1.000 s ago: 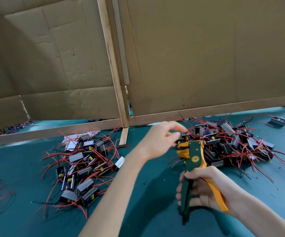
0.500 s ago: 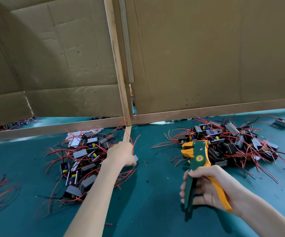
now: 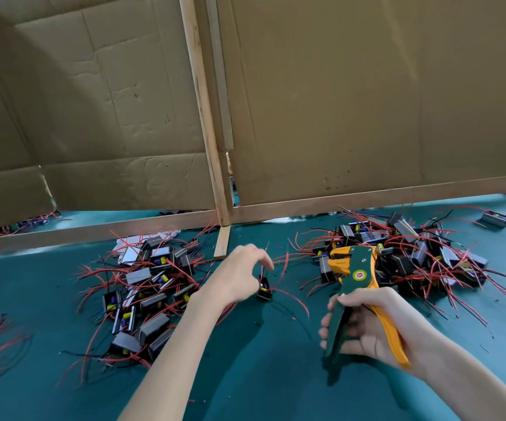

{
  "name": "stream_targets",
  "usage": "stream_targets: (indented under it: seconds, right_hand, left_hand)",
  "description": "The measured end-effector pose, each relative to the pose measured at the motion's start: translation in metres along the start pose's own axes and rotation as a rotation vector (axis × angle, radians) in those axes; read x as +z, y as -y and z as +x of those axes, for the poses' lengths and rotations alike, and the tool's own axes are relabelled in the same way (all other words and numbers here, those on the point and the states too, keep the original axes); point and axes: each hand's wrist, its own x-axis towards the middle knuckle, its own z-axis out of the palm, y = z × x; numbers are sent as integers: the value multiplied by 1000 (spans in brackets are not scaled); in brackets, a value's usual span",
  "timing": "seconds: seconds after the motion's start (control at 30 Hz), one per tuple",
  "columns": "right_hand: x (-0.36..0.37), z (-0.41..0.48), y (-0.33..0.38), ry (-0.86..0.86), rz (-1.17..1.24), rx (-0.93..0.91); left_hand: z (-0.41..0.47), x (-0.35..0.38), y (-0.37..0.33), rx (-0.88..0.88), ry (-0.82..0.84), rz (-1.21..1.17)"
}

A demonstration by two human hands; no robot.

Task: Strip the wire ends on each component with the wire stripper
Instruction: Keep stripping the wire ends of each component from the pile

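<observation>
Wire stripper, green and orange, stands head-up in our right hand, whose fingers are wrapped round both handles, just in front of the right-hand pile of components on the teal table. Our left hand hangs between the two heaps, fingers loosely spread above a single black component whose red leads trail toward the tool. From this angle we cannot tell whether the thumb is pinching the part or the hand merely touches it. The left-hand pile lies just beside that wrist, in front of a cardboard screen.

The step in hand, as we read it, is bringing one lead of this component to the stripper's head. To do it well, we would take the part by its body, not by its wires. We would then single out one lead so that no neighbour rides along, and feed only its tip squarely into the mouth. One firm squeeze should follow, with the left hand keeping the body steady. Too much wire in the mouth would likely bare too long an end, and a slanted entry could nick the strands. The tangle looks like the main risk, since leads in both heaps cross one another and lifting one part may drag others across the table.
</observation>
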Motion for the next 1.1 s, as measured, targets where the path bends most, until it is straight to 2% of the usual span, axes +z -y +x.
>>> stream_targets:
  seconds: [0.1,0.17,0.23,0.4,0.5,0.77,1.0,1.1]
  right_hand:
    - [-3,1,1,-9,6,-13]
    - [-3,2,1,-10,8,-12]
    - [-3,3,0,-8,5,-5]
    - [-2,3,-1,-9,-4,4]
    - [-2,3,0,1,-2,-6]
    - [2,-1,2,12,5,-29]
    - [4,-4,3,75,-21,-91]
    - [6,-5,2,109,-44,-121]
  left_hand:
    - [0,1,1,-212,-287,-18]
    - [0,9,2,-315,-290,20]
    - [1,24,2,-347,-221,-63]
    - [6,42,-6,-235,-128,-361]
    - [6,36,-7,-236,-63,-541]
    - [2,38,-10,-113,-108,-435]
    - [3,7,-13,-6,-172,-788]
    - [-2,-7,-19,68,-136,-847]
